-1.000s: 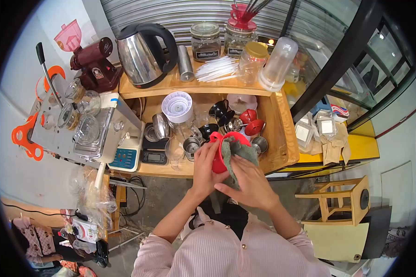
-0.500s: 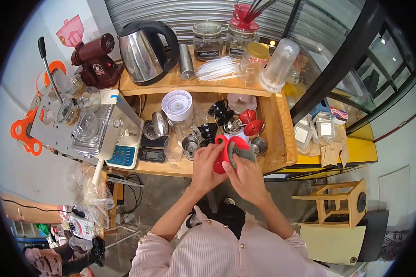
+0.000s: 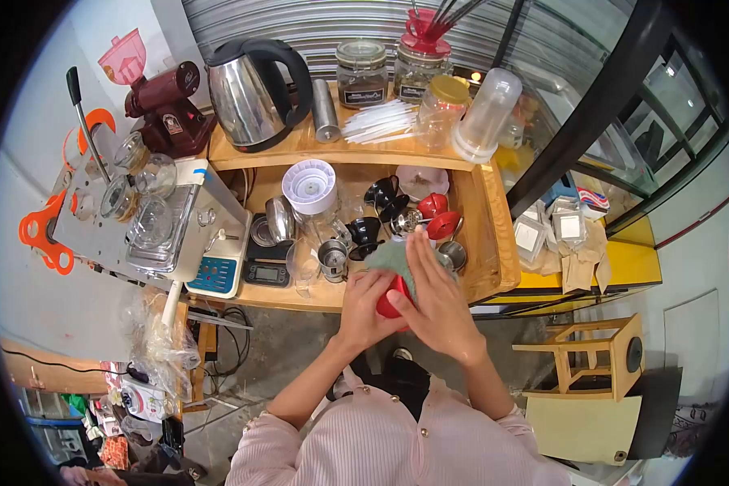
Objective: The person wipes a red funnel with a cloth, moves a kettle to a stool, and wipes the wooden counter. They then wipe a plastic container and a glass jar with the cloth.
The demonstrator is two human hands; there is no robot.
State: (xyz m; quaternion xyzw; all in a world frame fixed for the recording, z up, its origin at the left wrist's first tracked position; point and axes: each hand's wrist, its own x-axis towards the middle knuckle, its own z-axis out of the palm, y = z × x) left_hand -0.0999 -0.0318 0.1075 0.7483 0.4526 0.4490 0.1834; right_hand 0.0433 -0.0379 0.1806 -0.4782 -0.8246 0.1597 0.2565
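Note:
My left hand (image 3: pixel 363 312) is closed around a red coffee dripper (image 3: pixel 391 300) in front of the shelf edge. Over its top lies a grey-green cloth (image 3: pixel 390 257). With fingers stretched long and thumb near the red wall, my right hand (image 3: pixel 443 316) holds the cloth against the dripper. The hands and cloth hide most of the dripper. Just beyond them on the lower shelf are a metal cup (image 3: pixel 333 257), black drippers (image 3: pixel 364 231), red scoop-like pieces (image 3: pixel 441 224) and a steel cup (image 3: pixel 454 255).
An electric kettle (image 3: pixel 247 101), glass jars (image 3: pixel 361 73) and white sticks (image 3: pixel 378 121) stand or lie on the upper shelf (image 3: pixel 316 151). To the left are a scale (image 3: pixel 267 273), an espresso machine (image 3: pixel 219 219) and a grinder (image 3: pixel 170 113). A wooden stool (image 3: pixel 595 356) is at right.
The cloth has spread from the dripper's right side across its top. My right hand's fingers have straightened and moved upward. Less of the dripper shows, and its handle is hidden.

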